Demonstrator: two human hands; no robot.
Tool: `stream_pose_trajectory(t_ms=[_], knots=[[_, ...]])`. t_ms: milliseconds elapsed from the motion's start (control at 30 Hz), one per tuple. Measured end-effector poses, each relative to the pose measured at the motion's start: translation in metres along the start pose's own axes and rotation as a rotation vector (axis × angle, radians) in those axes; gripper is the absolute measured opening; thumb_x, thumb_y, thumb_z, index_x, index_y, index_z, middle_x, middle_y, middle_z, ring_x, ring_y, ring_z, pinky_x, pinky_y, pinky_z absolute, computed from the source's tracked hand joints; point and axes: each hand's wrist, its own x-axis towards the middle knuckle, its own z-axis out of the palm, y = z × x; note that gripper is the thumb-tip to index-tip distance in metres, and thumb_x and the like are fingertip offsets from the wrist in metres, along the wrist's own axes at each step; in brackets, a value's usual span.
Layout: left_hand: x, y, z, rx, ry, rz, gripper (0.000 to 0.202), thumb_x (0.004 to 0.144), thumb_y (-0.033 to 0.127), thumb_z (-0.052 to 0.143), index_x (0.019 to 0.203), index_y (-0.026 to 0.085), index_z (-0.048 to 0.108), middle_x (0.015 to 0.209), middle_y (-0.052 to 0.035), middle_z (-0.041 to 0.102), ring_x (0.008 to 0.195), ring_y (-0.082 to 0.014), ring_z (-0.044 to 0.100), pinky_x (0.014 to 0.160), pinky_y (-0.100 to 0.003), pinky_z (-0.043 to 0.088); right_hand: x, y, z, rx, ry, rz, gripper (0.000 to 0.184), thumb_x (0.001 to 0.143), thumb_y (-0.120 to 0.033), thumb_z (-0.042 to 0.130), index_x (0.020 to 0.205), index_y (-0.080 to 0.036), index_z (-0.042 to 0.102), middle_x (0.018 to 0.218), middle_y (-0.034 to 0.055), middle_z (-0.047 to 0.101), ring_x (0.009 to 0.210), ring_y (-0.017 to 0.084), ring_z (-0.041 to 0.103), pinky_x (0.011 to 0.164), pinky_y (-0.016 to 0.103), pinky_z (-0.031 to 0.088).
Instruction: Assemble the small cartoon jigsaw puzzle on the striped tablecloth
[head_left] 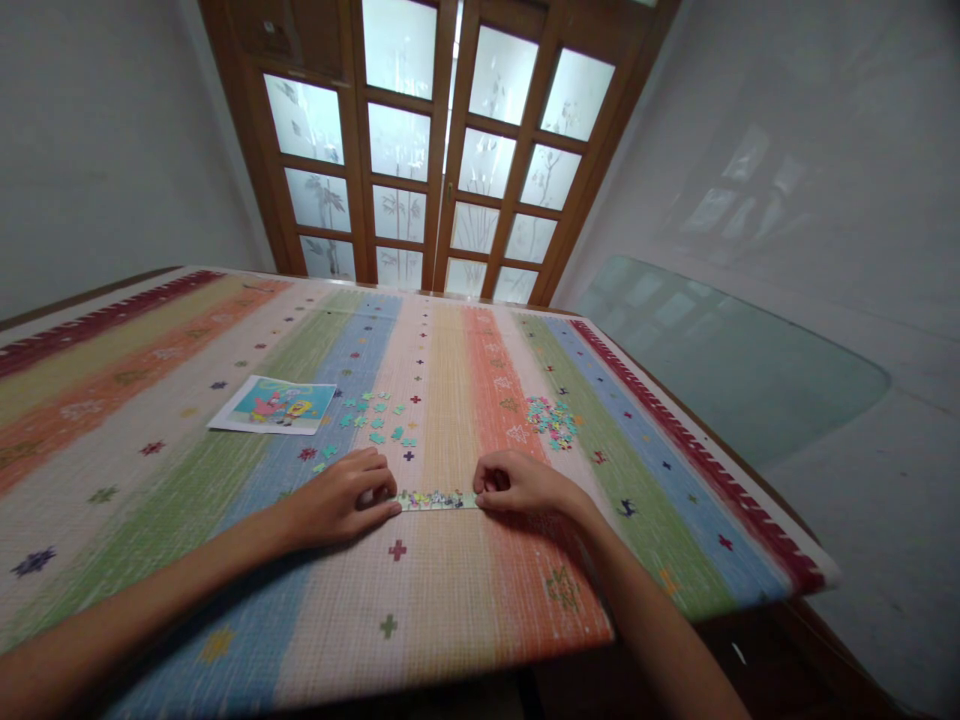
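Holding the left end of a narrow, straight strip of multicoloured jigsaw pieces (439,501) between curled left-hand (343,497) thumb and fingers, and pinching its right end likewise with the right hand (526,482). Under the strip, a rainbow-striped tablecloth (450,585). Beyond the strip, to its left, loose teal jigsaw pieces (397,434); farther left of it, a white-bordered rectangular cartoon print (279,405). Beyond its right end, a small multicoloured heap of jigsaw pieces (553,424).

Slender left forearm (195,570), lower left of the frame, and left hand (346,496), both bare; slender right forearm (651,618), lower right, and right hand (529,483), bare as well.
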Motion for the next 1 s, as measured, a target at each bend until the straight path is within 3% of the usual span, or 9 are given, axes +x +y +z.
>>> stream_pose_trajectory(t_ms=[167, 467, 1000], knots=[[0.0, -0.002, 0.001, 0.065, -0.008, 0.049, 0.02, 0.1, 0.03, 0.059, 0.082, 0.02, 0.059, 0.077, -0.0005, 0.058, 0.074, -0.0175, 0.052, 0.072, -0.032, 0.041, -0.002, 0.0, -0.001, 0.013, -0.005, -0.023, 0.007, 0.077, -0.014, 0.071, 0.081, -0.017, 0.066, 0.071, -0.0023, 0.059, 0.063, 0.011, 0.052, 0.059, 0.024, 0.039], [-0.001, -0.002, 0.004, 0.094, 0.005, 0.061, 0.017, 0.101, 0.033, 0.059, 0.09, 0.02, 0.061, 0.078, -0.0003, 0.059, 0.076, -0.0185, 0.053, 0.075, -0.035, 0.041, -0.006, 0.006, -0.004, 0.065, -0.037, -0.055, 0.023, 0.071, -0.016, 0.078, 0.092, -0.017, 0.07, 0.073, -0.0039, 0.057, 0.064, 0.011, 0.051, 0.061, 0.024, 0.041], [-0.005, -0.002, 0.009, 0.011, 0.041, 0.061, 0.016, 0.1, 0.029, 0.063, 0.087, 0.019, 0.064, 0.078, -0.0001, 0.058, 0.076, -0.0172, 0.052, 0.074, -0.033, 0.039, -0.004, 0.001, 0.003, 0.008, -0.029, -0.063, 0.015, 0.074, -0.015, 0.076, 0.089, -0.017, 0.072, 0.07, -0.0031, 0.06, 0.062, 0.011, 0.054, 0.058, 0.024, 0.038]])
